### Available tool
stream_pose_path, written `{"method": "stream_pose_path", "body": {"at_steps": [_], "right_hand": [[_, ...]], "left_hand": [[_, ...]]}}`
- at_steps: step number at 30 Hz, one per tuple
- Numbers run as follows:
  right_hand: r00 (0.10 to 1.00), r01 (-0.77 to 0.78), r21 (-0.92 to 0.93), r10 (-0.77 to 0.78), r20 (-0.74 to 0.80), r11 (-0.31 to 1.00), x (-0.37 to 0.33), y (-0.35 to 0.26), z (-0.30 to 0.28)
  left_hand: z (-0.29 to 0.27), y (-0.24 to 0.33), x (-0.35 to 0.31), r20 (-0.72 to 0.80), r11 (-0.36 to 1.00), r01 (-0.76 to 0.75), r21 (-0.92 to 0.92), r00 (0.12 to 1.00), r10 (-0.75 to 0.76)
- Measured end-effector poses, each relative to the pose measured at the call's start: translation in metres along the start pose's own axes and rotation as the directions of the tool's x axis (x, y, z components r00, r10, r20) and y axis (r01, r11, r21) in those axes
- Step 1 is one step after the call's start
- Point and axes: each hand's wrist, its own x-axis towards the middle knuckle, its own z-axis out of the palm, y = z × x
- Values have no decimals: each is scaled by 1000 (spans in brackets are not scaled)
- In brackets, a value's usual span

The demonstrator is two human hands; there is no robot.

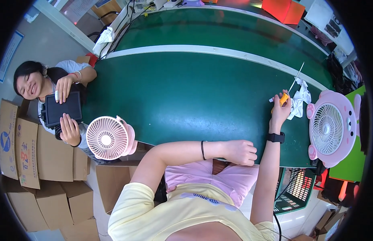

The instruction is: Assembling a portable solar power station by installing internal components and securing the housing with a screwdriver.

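A screwdriver with an orange-yellow handle (pixel 283 99) is in my right hand (pixel 279 111), closed round the handle above the right side of the table. Its long metal shaft points up and away to the right. A small whitish piece (pixel 271 99) shows beside the fingers; I cannot make out what it is. Crumpled white paper (pixel 302 98) lies just right of this hand. My left hand (pixel 242 152) is curled into a fist at the table's front edge, nothing showing in it. Right of both hands stands a pink animal-shaped fan (pixel 326 128) with a round grille.
The green table (pixel 194 96) has a pale divider behind it. A smaller pink fan (pixel 108 137) stands at its front left. A person at the left holds a black flat-screened device (pixel 62 108). Cardboard boxes (pixel 54 148) stack at lower left; a green crate (pixel 293 190) sits below right.
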Motion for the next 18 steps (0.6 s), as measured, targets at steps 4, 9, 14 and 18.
{"method": "stream_pose_path", "body": {"at_steps": [4, 9, 14, 18], "right_hand": [[999, 31, 43, -31, 7, 999, -1, -4, 3], [999, 44, 54, -45, 9, 998, 2, 0, -1], [996, -71, 58, 68, 53, 996, -4, -13, 2], [997, -70, 63, 68, 41, 996, -5, -16, 3]], "left_hand": [[-3, 0, 1, 3, 1000, 3, -14, 1000, -3], [-4, -1, 4, -37, 999, -2, -44, 999, 1], [-2, -2, 2, -29, 999, 4, -40, 1000, -5], [-3, -1, 3, -15, 999, 6, -39, 1000, -6]]}}
